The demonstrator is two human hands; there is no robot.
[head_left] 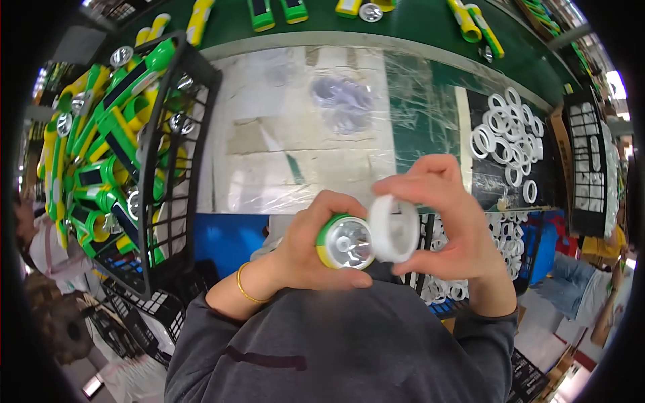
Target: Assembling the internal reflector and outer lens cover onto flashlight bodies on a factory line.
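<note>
My left hand [302,238] is wrapped round a green and yellow flashlight [347,243], its silver reflector end turned up toward me. Between the thumb and fingers of my right hand [450,225] is a white plastic ring [394,230]. The ring is tilted at the right side of the reflector, close to its rim; whether the two touch I cannot tell. Most of the flashlight's body is hidden behind my left hand. Beyond my hands, clear round lenses [342,101] lie in a loose pile on the worktop.
A black crate [181,134] heaped with green and yellow flashlights [111,134] stands on the left. White rings [508,131] are scattered at the right of the worktop, and more fill a blue crate [531,258] below. Several flashlights lie on the green surface [410,23] at the back.
</note>
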